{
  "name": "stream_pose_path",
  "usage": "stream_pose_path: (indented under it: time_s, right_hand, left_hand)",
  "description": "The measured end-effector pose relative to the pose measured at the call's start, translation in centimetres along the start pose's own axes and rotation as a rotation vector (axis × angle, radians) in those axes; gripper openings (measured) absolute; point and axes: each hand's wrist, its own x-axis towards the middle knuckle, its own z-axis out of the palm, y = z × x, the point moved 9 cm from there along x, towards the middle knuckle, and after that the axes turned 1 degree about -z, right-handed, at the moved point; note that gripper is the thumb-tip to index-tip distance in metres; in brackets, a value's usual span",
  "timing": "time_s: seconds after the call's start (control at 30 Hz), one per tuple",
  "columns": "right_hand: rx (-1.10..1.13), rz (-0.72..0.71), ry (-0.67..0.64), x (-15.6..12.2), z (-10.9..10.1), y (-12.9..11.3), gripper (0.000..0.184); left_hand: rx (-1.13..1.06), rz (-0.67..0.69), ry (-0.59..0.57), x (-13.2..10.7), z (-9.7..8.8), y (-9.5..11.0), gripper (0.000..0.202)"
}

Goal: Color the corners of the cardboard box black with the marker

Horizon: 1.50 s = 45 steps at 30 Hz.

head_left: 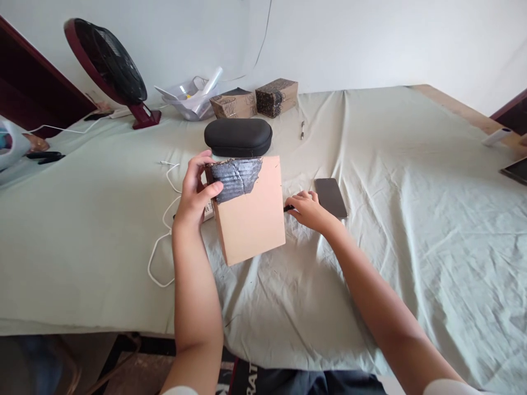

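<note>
The left hand (196, 193) grips a cardboard box (250, 211) by its upper left corner, holding it tilted above the cloth-covered table (411, 230), thumb on a grey taped patch (236, 176). The right hand (307, 210) rests on the cloth beside the box, fingers curled around a small dark object (288, 208), near a phone (330, 197). A black case (237, 136) lies behind.

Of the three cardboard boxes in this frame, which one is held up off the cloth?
The plain tan box with the grey tape patch, gripped by the left hand. The two scribbled boxes sit at the far edge, untouched.
</note>
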Motion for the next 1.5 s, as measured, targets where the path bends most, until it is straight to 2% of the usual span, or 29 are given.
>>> stream_pose_path:
  time_s: [0.2, 0.57, 0.77, 1.03, 1.1, 1.23, 1.27, 1.33, 1.4, 1.43, 1.5]
  right_hand:
    - [0.213, -0.034, -0.004, 0.5, 0.4, -1.4, 0.021]
    - [0.162, -0.041, -0.069, 0.5, 1.1, -2.4, 0.024]
    - [0.057, 0.048, -0.064, 0.3, 1.0, -1.7, 0.026]
    - [-0.033, 0.197, -0.084, -0.2, 0.5, -1.2, 0.032]
    - [-0.024, 0.254, -0.119, -0.8, 0.3, -0.7, 0.039]
    - [0.049, 0.356, -0.179, -2.7, -1.2, 1.4, 0.074]
    - [0.125, 0.373, -0.158, -3.2, -2.0, 2.0, 0.075]
    - [0.402, 0.343, -0.022, -3.6, -4.4, 2.3, 0.056]
    - [0.755, 0.191, 0.191, -3.7, -7.6, 1.5, 0.030]
    - [0.905, 0.091, 0.298, -3.9, -9.2, 0.8, 0.024]
    - [1.076, -0.081, 0.467, -4.5, -11.6, -0.9, 0.028]
  left_hand:
    - [0.008, -0.007, -0.001, 0.1, 0.1, 0.0, 0.071]
    - [-0.007, -0.027, -0.003, 0.0, 1.0, 1.8, 0.070]
    - [0.024, -0.017, -0.011, -0.1, 1.3, 2.4, 0.076]
    - [0.081, 0.013, -0.024, -0.1, 1.6, 2.9, 0.072]
    - [0.075, 0.018, -0.030, -0.1, 1.6, 3.0, 0.070]
    - [0.071, 0.037, -0.036, -0.1, 1.6, 3.2, 0.067]
    - [0.077, 0.039, -0.041, -0.1, 1.7, 3.3, 0.067]
    - [0.102, 0.033, -0.060, -0.2, 2.0, 3.6, 0.068]
    - [0.135, 0.020, -0.078, -0.4, 2.4, 4.0, 0.069]
    - [0.151, 0.016, -0.086, -0.5, 2.7, 4.3, 0.069]
    - [0.179, 0.014, -0.102, -0.7, 3.5, 5.1, 0.068]
